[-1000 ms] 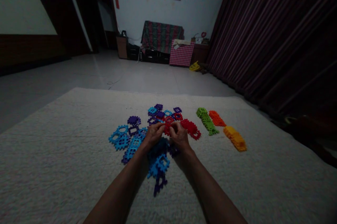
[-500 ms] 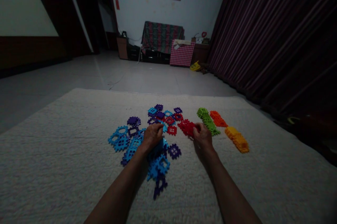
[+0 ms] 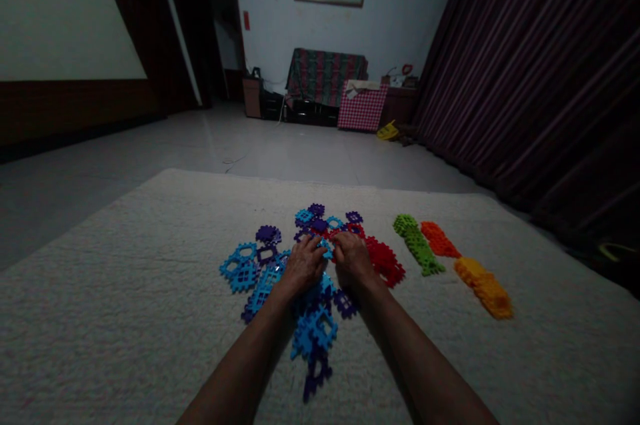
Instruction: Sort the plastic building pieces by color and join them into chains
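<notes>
Blue and purple toothed plastic pieces (image 3: 316,332) lie in a loose heap on the pale mat (image 3: 125,292). My left hand (image 3: 306,262) is over the heap, its fingers bent down at a light blue piece (image 3: 327,248). Close beside it, my right hand (image 3: 351,257) has its fingers curled at the edge of the same area; what they hold, if anything, is hidden. Red pieces (image 3: 384,260) lie overlapped just right of my right hand. Farther right are a green row (image 3: 419,246), an orange row (image 3: 439,239) and a yellow-orange row (image 3: 484,286).
Beyond the mat is a tiled floor (image 3: 195,142) with a thin cord. A low cabinet (image 3: 310,112) with cloths over it stands against the far wall. A dark curtain (image 3: 500,72) hangs along the right side.
My right hand has left the red pieces and moved left, next to my left hand. The red group now spreads farther toward me. The whole view has shifted slightly.
</notes>
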Demonstrator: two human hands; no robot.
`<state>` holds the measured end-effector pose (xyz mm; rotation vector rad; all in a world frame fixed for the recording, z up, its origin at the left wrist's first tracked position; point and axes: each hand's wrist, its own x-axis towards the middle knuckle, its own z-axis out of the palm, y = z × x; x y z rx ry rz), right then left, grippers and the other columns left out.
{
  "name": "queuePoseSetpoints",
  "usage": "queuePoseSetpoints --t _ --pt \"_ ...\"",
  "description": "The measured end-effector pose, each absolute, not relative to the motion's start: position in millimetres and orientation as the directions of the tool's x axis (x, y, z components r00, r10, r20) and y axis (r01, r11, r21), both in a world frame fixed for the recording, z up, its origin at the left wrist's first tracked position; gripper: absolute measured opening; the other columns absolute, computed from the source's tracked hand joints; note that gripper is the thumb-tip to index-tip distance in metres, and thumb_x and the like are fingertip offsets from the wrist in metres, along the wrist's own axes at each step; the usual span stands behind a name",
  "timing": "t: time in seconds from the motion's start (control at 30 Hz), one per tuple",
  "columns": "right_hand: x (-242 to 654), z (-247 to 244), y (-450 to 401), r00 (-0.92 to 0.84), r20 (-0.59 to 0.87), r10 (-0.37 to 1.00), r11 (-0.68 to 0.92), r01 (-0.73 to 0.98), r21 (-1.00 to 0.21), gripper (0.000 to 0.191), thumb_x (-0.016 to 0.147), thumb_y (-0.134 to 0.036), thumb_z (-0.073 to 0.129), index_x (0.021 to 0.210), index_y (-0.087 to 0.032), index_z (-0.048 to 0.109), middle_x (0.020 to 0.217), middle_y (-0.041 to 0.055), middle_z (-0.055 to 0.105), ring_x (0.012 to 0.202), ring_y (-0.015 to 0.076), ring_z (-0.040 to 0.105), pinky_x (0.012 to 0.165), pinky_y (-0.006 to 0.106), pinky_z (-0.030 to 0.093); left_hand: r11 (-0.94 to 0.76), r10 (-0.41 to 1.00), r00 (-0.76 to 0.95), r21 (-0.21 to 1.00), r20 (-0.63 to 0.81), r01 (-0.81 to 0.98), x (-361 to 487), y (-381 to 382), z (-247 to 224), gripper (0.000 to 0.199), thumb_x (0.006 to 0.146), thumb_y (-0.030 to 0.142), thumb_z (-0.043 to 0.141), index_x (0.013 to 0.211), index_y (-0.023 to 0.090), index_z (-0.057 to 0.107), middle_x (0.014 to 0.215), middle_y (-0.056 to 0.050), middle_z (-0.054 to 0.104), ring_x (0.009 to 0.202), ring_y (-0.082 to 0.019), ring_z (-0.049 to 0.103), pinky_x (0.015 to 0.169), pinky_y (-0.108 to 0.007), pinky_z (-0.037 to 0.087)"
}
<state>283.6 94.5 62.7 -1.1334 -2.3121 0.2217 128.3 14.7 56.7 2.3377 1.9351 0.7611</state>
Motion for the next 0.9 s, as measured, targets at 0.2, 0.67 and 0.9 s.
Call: queuePoseSetpoints --t 0.2,0.67,0.9 --pt "252 70 116 -0.594 0.250 0.765 0.644 0.723 -0.252 0.026 0.091 -0.019 0.048 0.106 -0.021 0.070 0.117 0.0092 0.066 0.114 0.0230 0.052 0.097 0.035 0.033 -0.205 0.964 0.136 0.318 0.226 0.926 124 12 65 0.026 0.094 0.026 0.047 0.109 0.022 0.068 0.113 -0.008 0.064 0.113 -0.025 0.051 0.097 -0.041 0.044" --pt "230 100 152 -0.620 -0.051 0.783 0.613 0.783 -0.106 0.034 0.078 -0.032 0.067 0.111 -0.028 0.070 0.115 0.0104 0.063 0.106 0.0299 0.059 0.089 0.041 0.041 -0.142 0.979 0.085 0.316 0.186 0.938 125 15 64 0.024 0.088 0.023 0.053 0.106 0.022 0.069 0.111 -0.009 0.063 0.111 -0.026 0.051 0.096 -0.042 0.043" --pt "226 110 149 -0.647 -0.058 0.760 0.636 0.759 -0.139 0.024 0.072 -0.023 0.070 0.095 -0.024 0.074 0.112 0.0097 0.066 0.104 0.0291 0.059 0.093 0.045 0.040 -0.130 0.979 0.072 0.316 0.189 0.940 126 14 67 0.024 0.089 0.023 0.052 0.105 0.022 0.069 0.111 -0.009 0.063 0.110 -0.026 0.051 0.096 -0.042 0.043"
